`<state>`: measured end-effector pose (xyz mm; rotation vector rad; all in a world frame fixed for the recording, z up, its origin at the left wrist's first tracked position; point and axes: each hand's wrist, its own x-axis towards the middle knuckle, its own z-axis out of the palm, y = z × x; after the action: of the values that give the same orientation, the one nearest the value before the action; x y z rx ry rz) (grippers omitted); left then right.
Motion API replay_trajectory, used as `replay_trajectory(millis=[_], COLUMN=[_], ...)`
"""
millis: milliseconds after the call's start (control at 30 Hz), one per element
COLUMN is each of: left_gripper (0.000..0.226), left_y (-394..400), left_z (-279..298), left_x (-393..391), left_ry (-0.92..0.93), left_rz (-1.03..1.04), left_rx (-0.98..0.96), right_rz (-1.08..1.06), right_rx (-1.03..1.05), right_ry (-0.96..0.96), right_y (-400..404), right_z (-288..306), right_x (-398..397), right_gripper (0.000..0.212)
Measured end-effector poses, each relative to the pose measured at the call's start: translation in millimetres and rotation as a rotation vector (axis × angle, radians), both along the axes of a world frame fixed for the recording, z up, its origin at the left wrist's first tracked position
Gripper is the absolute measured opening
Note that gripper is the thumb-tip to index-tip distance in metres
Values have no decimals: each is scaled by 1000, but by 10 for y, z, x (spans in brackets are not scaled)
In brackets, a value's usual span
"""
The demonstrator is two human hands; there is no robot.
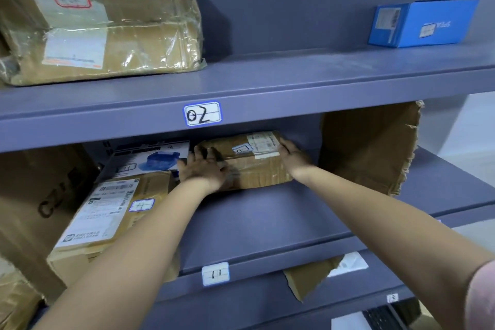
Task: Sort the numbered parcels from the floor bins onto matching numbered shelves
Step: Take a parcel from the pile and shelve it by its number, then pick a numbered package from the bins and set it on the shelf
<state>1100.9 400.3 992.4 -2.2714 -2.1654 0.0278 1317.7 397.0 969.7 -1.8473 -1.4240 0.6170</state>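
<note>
A small brown taped parcel with a handwritten "11" sticker lies deep on the grey shelf whose front edge carries the tag "11". My left hand presses on the parcel's left end, fingers spread over its top. Its right end is gripped by my right hand. The shelf above bears the tag "02".
On shelf 11, a flat labelled parcel, a white-and-blue box and a big brown carton sit left; a torn open carton stands right. Shelf 02 holds a plastic-wrapped carton and a blue box. Torn cardboard lies below.
</note>
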Motion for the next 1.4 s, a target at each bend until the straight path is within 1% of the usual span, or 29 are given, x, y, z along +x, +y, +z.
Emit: replay_trajectory(millis=[100,167,267,400,533,633,767,933,1167,1333,1400], left_gripper=[68,63,51,45,40,51,53,60,59,56,58], left_y=[-157,-312,-629,-1124,-1494,-1784,-2136,-2414,-2906,-3225,-3326], left_z=[51,80,101,42,-147,-262,-376,-545,-864,-1195,-1311], left_x=[53,136,289,475,678,939,1378,1989,2947,3708,4007], left_ry=[-30,-54,-51,-32,-128,-191,-233,-184,-168,-179,-175], left_rz=[-37,-124,-259,-480,-715,-904,-1112,-1275,-1410,-1415,-1432], left_rx=[110,145,151,260,394,445,444,361,256,118,105], right_rz=[58,107,129,175,148,93,4,-94,-182,-240,-260], right_rx=[10,36,92,208,208,189,101,-29,-147,-236,-286], right_ry=[-223,-333,-345,-402,-605,-725,-830,-840,-868,-829,-804], right_y=[-350,-593,-978,-1647,-2370,-2838,-3365,-3926,-4725,-5214,-5372], right_z=[69,104,141,140,-38,-203,-417,-616,-934,-1209,-1299], right_x=[8,26,53,102,289,500,829,1299,2034,2687,2968], right_gripper=[51,51,48,51,54,57,61,63,57,57,59])
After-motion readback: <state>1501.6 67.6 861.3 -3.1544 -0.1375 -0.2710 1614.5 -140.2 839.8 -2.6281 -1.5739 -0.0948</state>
